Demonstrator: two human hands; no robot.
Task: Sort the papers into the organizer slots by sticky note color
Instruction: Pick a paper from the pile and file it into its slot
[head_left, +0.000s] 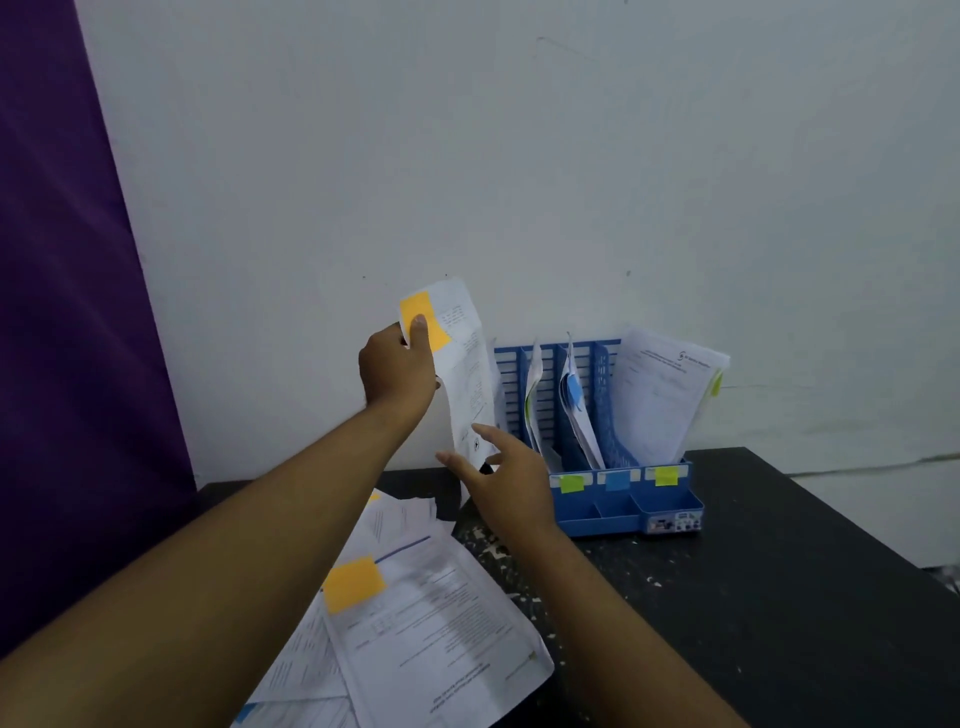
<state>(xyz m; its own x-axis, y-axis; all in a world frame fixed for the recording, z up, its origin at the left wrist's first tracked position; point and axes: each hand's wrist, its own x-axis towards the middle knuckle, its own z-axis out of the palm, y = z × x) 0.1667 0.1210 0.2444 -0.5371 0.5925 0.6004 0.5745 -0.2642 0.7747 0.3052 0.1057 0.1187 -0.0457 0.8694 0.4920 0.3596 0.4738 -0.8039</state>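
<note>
Bare forearms, bare left grip, right grip

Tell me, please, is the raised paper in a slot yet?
Out: the left hand holds the paper in the air, left of the organizer.

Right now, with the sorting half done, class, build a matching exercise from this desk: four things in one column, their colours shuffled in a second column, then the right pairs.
Things
1. sticky note on the paper pinched in the left hand
2. middle label on the front of the organizer
3. curtain
4. table

Colours
A. black
B. orange
C. purple
D. blue

Pairs: 1-B, 2-D, 3-C, 4-A
</note>
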